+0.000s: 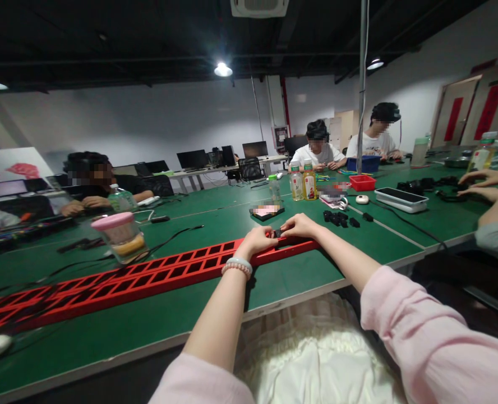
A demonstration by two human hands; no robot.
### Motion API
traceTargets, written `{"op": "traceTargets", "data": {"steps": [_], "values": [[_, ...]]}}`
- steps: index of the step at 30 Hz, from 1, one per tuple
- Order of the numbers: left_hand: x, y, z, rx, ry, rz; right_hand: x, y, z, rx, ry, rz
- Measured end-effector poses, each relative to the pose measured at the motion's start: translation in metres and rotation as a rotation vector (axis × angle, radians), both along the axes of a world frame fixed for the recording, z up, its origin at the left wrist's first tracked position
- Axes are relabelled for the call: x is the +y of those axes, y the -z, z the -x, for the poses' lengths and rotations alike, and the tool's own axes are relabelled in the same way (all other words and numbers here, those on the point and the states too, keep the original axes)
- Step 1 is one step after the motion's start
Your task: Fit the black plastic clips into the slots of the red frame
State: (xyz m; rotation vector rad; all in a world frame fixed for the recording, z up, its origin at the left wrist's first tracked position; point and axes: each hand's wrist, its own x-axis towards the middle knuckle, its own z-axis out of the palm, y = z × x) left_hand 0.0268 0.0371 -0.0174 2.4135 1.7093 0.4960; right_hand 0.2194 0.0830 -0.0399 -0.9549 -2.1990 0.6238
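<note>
A long red plastic rack (156, 275) with several rectangular slots lies across the green table (299, 280). My left hand (257, 240) and my right hand (301, 225) meet at the rack's right end. Both are closed in a pinch on a small black part (278, 233) that sits on the rack. A bead bracelet circles my left wrist. Several more small black parts (340, 219) lie loose on the table just beyond my right hand.
A clear jar with a pink lid (120, 235) stands behind the rack. Two drink bottles (303, 180), a red tray (362, 182) and a white device (401, 198) sit further back. Other people work at the left, far side and right edge, where someone's hands (482, 185) rest.
</note>
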Motion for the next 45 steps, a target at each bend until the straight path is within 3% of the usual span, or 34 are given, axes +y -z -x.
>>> {"op": "traceTargets", "data": {"steps": [8,20,38,45], "values": [[0.003,-0.002,0.001,0.043,0.044,-0.029,0.009,0.005,0.004,-0.014,-0.022,-0.058],[0.0,-0.008,-0.004,0.104,0.105,-0.066,0.004,-0.002,-0.001,-0.056,-0.06,-0.089],[-0.007,-0.008,-0.005,0.125,0.107,-0.086,-0.002,-0.004,-0.004,-0.095,-0.085,-0.11],[-0.006,-0.008,-0.005,0.126,0.114,-0.094,-0.001,-0.004,-0.004,-0.124,-0.081,-0.231]]}}
